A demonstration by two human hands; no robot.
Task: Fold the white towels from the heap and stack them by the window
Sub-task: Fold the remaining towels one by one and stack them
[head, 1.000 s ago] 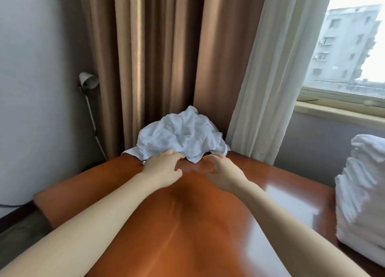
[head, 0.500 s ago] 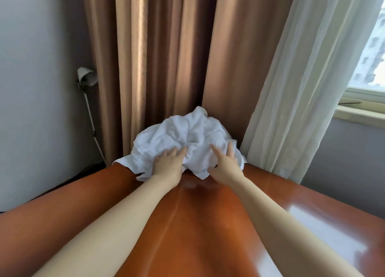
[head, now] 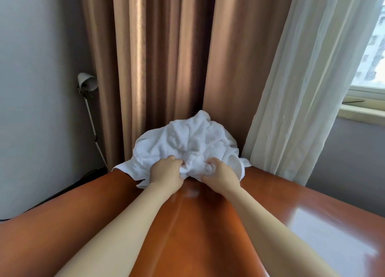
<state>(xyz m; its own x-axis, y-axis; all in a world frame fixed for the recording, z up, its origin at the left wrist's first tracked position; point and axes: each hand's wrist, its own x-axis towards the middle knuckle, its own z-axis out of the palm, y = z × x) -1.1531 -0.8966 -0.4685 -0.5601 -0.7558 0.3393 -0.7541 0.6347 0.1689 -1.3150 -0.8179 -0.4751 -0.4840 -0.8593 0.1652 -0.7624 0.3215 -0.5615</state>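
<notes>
Both of your hands are now clenched into the near edge of the heap of towels. Half a second ago their fingers lay straight and spread on top of the cloth. Your left hand has its fingers curled round a fold at the heap's near middle. Your right hand, just beside it, grips a bunch of cloth that wraps round the thumb.

The heap sits at the far end of the table, against the brown curtain, in the same place as before. One flat corner lies out toward the left. The sheer curtain hangs to the heap's right. Only a strip of the window shows at the far right, less than a second ago. A lamp stands by the wall on the left.
</notes>
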